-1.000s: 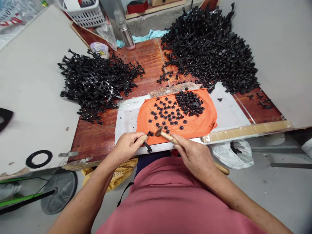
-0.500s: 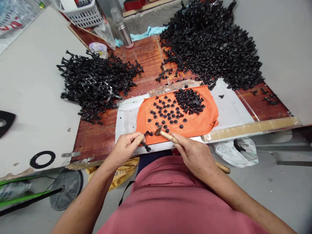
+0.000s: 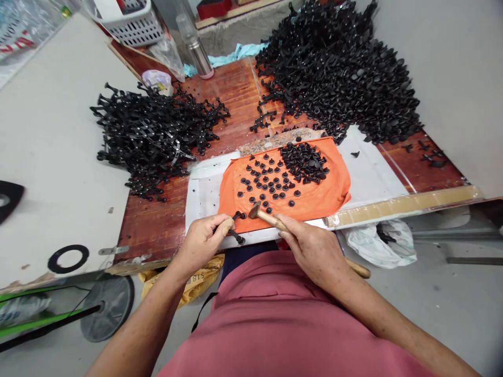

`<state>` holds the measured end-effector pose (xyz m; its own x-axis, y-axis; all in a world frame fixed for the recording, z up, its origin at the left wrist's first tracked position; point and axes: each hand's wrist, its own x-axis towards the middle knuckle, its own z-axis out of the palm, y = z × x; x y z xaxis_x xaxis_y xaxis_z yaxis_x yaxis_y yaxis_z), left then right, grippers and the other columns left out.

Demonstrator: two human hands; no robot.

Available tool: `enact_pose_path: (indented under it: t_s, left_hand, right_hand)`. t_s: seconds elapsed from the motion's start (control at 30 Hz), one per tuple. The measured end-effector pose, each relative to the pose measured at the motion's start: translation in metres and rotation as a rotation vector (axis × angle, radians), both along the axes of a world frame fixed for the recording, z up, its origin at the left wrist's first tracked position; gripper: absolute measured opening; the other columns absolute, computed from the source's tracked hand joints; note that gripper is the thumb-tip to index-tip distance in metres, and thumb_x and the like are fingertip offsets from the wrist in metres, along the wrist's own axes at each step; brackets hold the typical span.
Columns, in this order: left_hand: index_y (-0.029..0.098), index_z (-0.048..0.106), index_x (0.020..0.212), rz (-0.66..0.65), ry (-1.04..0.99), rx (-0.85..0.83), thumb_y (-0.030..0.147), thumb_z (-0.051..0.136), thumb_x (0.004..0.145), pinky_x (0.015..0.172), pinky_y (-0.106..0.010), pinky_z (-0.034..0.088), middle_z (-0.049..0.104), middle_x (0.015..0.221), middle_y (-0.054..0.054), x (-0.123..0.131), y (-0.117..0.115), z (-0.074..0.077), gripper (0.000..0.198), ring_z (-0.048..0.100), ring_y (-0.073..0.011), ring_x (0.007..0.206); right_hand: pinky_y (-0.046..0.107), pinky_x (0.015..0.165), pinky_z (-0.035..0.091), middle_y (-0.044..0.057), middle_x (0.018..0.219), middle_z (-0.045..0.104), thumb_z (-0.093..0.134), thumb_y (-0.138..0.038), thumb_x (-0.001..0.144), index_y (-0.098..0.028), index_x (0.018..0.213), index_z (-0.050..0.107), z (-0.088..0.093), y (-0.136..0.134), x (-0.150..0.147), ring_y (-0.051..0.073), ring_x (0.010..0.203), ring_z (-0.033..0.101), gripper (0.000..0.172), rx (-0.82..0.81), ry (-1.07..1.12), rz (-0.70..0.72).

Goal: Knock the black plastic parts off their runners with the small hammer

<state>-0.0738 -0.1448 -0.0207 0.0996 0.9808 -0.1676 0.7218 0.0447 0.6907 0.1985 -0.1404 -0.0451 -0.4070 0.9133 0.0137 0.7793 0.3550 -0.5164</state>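
My left hand is closed on a black plastic strip-like part with knobbed ends, at the front edge of an orange cloth. A hammer with a wooden handle is gripped in my right hand. Its metal head hovers or rests just right of the part's upper end; I cannot tell which. On the cloth stand several small black round-based pegs, stems up. A heap of loose black pegs lies at the cloth's back right.
A tangled pile of black strip parts lies at left on the wooden table. A larger heap of black pieces fills the back right. Behind are a steel bottle and white basket. A plastic bag hangs below the front edge.
The view has shifted very slightly. Both hands, the hammer and the black part keep nearly the same places on the cloth.
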Motion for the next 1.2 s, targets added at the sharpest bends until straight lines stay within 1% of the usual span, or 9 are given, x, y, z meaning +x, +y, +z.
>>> enact_pose_path:
  t_s: [0.3, 0.4, 0.53, 0.63, 0.7, 0.87, 1.0, 1.13, 1.2]
  left_hand:
    - [0.018, 0.057, 0.07, -0.06, 0.126, 0.002, 0.04, 0.044, 0.098, 0.061, -0.023, 0.033, 0.054, 0.063, 0.003, 0.002, 0.002, 0.004, 0.038, 0.048, -0.0118, 0.061]
    - [0.019, 0.057, 0.068, -0.084, 0.185, -0.003, 0.038, 0.045, 0.097, 0.062, -0.023, 0.033, 0.057, 0.063, 0.002, 0.005, 0.005, 0.008, 0.037, 0.05, -0.0124, 0.061]
    - [0.019, 0.059, 0.067, -0.096, 0.247, -0.017, 0.039, 0.045, 0.096, 0.062, -0.024, 0.033, 0.063, 0.066, 0.0, 0.008, 0.008, 0.013, 0.038, 0.055, -0.0143, 0.063]
    - [0.02, 0.06, 0.067, -0.1, 0.27, -0.011, 0.038, 0.045, 0.096, 0.062, -0.025, 0.031, 0.065, 0.067, -0.001, 0.008, 0.007, 0.014, 0.038, 0.057, -0.0152, 0.064]
    - [0.02, 0.061, 0.068, -0.102, 0.268, -0.007, 0.037, 0.045, 0.097, 0.061, -0.026, 0.03, 0.066, 0.067, -0.002, 0.008, 0.007, 0.014, 0.038, 0.056, -0.0151, 0.063]
    - [0.02, 0.061, 0.069, -0.103, 0.227, 0.011, 0.037, 0.044, 0.099, 0.061, -0.027, 0.029, 0.064, 0.065, -0.001, 0.006, 0.007, 0.011, 0.038, 0.054, -0.0149, 0.062]
    - [0.019, 0.06, 0.068, -0.097, 0.221, 0.008, 0.037, 0.044, 0.099, 0.062, -0.027, 0.029, 0.063, 0.066, -0.001, 0.006, 0.006, 0.007, 0.039, 0.054, -0.0147, 0.062]
    - [0.019, 0.06, 0.07, -0.081, 0.189, 0.019, 0.037, 0.043, 0.099, 0.063, -0.026, 0.031, 0.063, 0.066, 0.0, 0.006, 0.005, 0.003, 0.038, 0.055, -0.0146, 0.063]
    - [0.019, 0.06, 0.069, -0.076, 0.177, 0.021, 0.037, 0.043, 0.099, 0.063, -0.025, 0.032, 0.063, 0.066, -0.001, 0.006, 0.005, 0.001, 0.038, 0.055, -0.0144, 0.063]
  right_hand:
    - [0.029, 0.072, 0.049, 0.001, 0.109, 0.079, 0.046, -0.03, 0.105, -0.03, 0.145, 0.055, 0.007, 0.0, -0.002, 0.02, 0.088, 0.074, 0.041, -0.059, 0.033, 0.016]
    - [0.03, 0.069, 0.048, 0.0, 0.103, 0.079, 0.047, -0.03, 0.104, -0.03, 0.145, 0.056, 0.007, 0.001, 0.0, 0.02, 0.085, 0.074, 0.041, -0.048, 0.015, 0.017]
    - [0.03, 0.067, 0.048, 0.003, 0.103, 0.079, 0.046, -0.028, 0.104, -0.027, 0.146, 0.055, 0.013, 0.001, 0.003, 0.021, 0.082, 0.074, 0.043, 0.035, 0.006, 0.043]
    - [0.029, 0.067, 0.048, 0.004, 0.106, 0.078, 0.041, -0.026, 0.106, -0.027, 0.154, 0.045, 0.024, 0.002, 0.003, 0.019, 0.083, 0.073, 0.048, 0.132, 0.042, 0.075]
    - [0.027, 0.067, 0.048, 0.004, 0.103, 0.077, 0.037, -0.027, 0.108, -0.028, 0.158, 0.04, 0.03, 0.003, 0.001, 0.017, 0.082, 0.072, 0.05, 0.179, 0.04, 0.106]
    - [0.026, 0.056, 0.044, 0.003, 0.087, 0.074, 0.042, -0.023, 0.104, -0.031, 0.157, 0.042, 0.029, 0.006, -0.006, 0.017, 0.069, 0.068, 0.053, 0.197, -0.175, 0.167]
    - [0.027, 0.063, 0.049, 0.005, 0.095, 0.075, 0.039, -0.024, 0.105, -0.031, 0.161, 0.033, 0.028, 0.007, -0.006, 0.018, 0.073, 0.069, 0.057, 0.227, -0.09, 0.139]
    - [0.026, 0.056, 0.046, 0.004, 0.088, 0.074, 0.042, -0.018, 0.102, -0.031, 0.156, 0.044, 0.03, 0.007, -0.008, 0.018, 0.067, 0.068, 0.056, 0.201, -0.182, 0.156]
    - [0.026, 0.056, 0.046, 0.004, 0.09, 0.075, 0.042, -0.019, 0.102, -0.031, 0.157, 0.042, 0.031, 0.008, -0.01, 0.018, 0.068, 0.068, 0.056, 0.181, -0.197, 0.179]
